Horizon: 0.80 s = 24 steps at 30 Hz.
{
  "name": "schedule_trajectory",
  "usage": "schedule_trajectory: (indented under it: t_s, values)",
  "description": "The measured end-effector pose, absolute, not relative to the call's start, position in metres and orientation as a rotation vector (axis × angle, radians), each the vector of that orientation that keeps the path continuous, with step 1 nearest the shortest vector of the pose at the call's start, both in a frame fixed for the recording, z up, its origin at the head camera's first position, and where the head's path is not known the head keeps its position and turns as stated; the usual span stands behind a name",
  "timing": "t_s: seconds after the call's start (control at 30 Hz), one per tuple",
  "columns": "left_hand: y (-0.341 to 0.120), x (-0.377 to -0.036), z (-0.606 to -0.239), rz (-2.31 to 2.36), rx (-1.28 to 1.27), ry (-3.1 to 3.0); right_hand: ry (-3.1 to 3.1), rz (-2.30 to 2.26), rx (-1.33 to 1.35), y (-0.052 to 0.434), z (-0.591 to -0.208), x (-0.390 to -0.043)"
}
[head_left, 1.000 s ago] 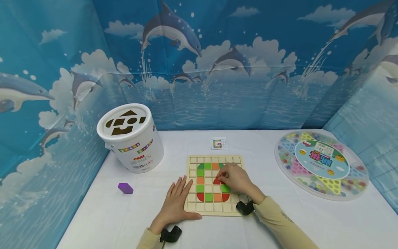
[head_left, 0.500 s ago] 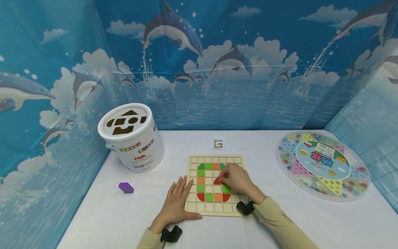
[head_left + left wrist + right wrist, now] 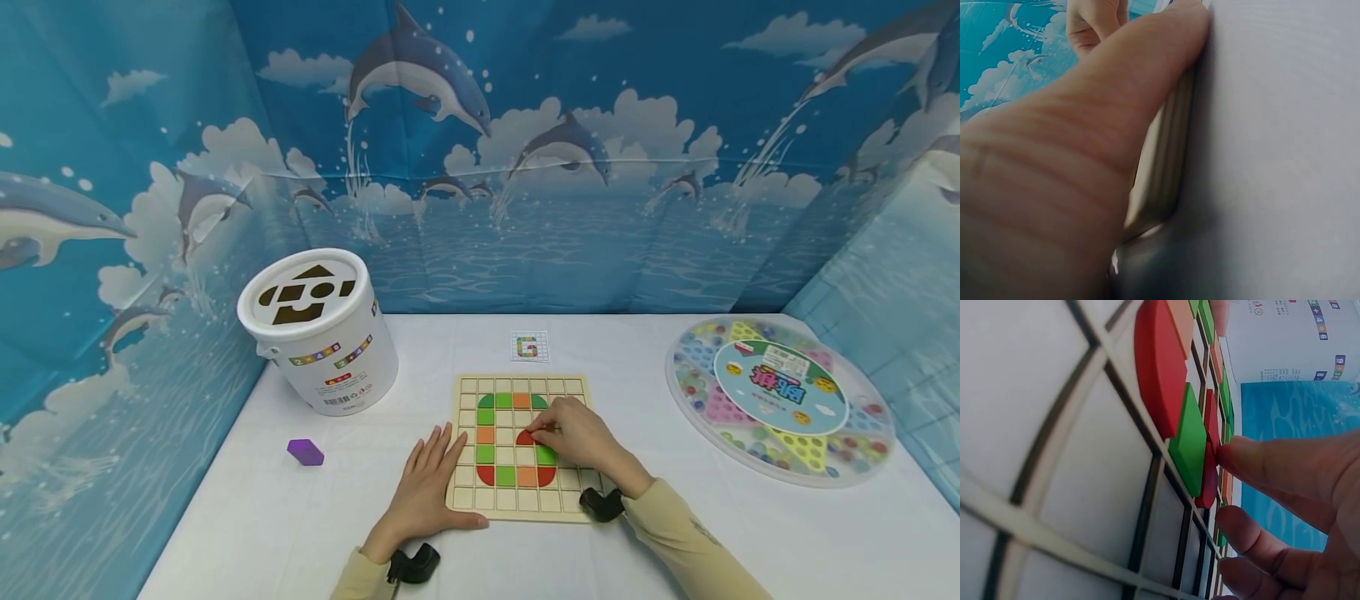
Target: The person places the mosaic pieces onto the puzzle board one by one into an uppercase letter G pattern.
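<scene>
On the white table lies a square wooden grid board [image 3: 506,499], with green, orange and red pieces forming a G-like outline. My left hand [image 3: 423,492] is spread flat at the board's left edge, its thumb lying along the near edge. My right hand [image 3: 579,435] is over the board's right half, fingertips at a red quarter-round piece [image 3: 524,439] near the middle. In the right wrist view the thumb [image 3: 1244,454] touches the red pieces, while the other fingers stand apart from it. A green square [image 3: 547,456] sits beside them. My right hand hides some cells behind it.
A small card [image 3: 530,346] with a G pattern lies behind the board. The white bucket [image 3: 337,375] with shaped holes in its lid stands back left. A purple block [image 3: 305,452] lies left, and a round marble game [image 3: 780,400] lies right.
My right hand and wrist have shifted slightly right and toward me, showing more of the green corner piece. My left hand keeps its place on the board.
</scene>
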<state>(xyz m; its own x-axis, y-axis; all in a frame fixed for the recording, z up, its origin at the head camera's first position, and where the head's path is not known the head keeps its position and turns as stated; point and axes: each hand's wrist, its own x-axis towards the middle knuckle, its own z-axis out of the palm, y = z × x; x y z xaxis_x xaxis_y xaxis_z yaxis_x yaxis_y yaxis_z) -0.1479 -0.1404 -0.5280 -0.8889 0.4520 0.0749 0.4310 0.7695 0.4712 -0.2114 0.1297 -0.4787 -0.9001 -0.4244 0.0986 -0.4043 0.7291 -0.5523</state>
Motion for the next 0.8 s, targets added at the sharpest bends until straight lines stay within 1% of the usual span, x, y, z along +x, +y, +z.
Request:
schedule_trajectory:
  t_s: [0.17, 0.47, 0.8]
  values:
    - [-0.139, -0.148, -0.527, 0.773, 0.713, 2.895, 2.868, -0.91, -0.686, 0.137, -0.48, -0.204]
    - [-0.14, -0.148, -0.528, 0.774, 0.729, 2.895, 2.95, -1.087, -0.748, 0.167, -0.479, -0.194]
    - [-0.14, -0.148, -0.528, 0.789, 0.729, 2.896, 3.065, -1.022, -0.628, 0.205, -0.47, -0.187]
